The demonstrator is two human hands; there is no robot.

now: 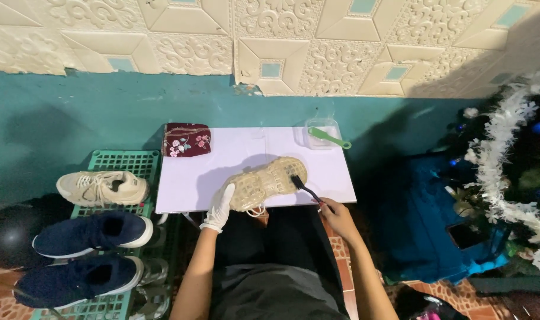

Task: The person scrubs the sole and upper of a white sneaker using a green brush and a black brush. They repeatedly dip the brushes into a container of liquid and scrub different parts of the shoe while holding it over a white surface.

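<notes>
A beige sneaker point(268, 182) lies sole-up near the front edge of the small white surface point(222, 160), its toe pointing away and to the right. The left hand point(218, 207), in a white glove, presses against the heel end of this sneaker, its grip clenched around the shoe's side. The right hand point(335, 214), bare, has its grip clenched on the handle of a dark brush point(302, 186); the brush head touches the sole at the sneaker's toe end.

Behind the sneaker, at the far right corner of the surface, stands a clear plastic container point(322, 133) with a green brush point(329, 138) lying across it. To the far left of the sneaker, at the surface's back left corner, lies a maroon floral pouch point(187, 140).

Left of the sneaker, beyond the surface's edge, a green plastic rack point(127, 161) carries another beige sneaker point(102, 188), upright, and two navy sneakers point(86, 255) with white soles. To the right of the sneaker, well apart, a blue bag point(424, 225) sits beside a decorated tree with white tinsel point(507, 178).
</notes>
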